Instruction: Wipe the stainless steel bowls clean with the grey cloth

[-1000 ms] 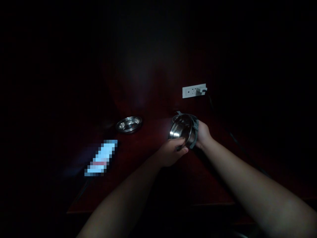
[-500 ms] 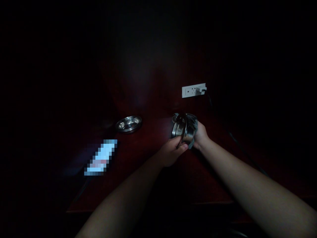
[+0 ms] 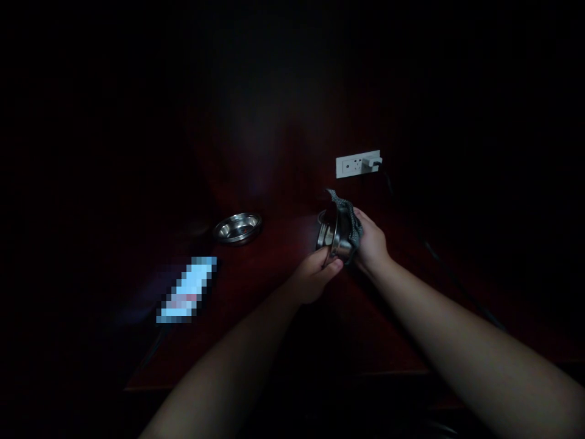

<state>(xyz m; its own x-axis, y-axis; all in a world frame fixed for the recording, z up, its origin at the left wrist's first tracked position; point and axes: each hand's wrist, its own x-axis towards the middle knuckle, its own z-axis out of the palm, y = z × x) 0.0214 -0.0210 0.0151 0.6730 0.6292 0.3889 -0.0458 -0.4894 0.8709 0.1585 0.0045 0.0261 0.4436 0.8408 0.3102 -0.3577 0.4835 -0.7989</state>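
Over the dark red table, my left hand is closed on the near side of a shiny metal vessel, its thumb along the side. The vessel is tipped sideways, with a ring-like part at its left; in the dimness its exact kind is hard to make out. A grey-green patterned cloth lies against its right side, and a loose end sticks up above. My right hand presses the cloth there from the right, its fingers mostly hidden behind it. To the left, a shallow round metal dish rests on the table.
A phone with a lit, pixelated screen is at the left of the table. A white wall socket holds a plugged-in adapter at the back. A dark cable runs along the right. Everything around is very dark.
My right hand has shifted up a little along the vessel with the cloth, whose end now stands above it. The vessel has turned slightly; my left hand keeps its hold.
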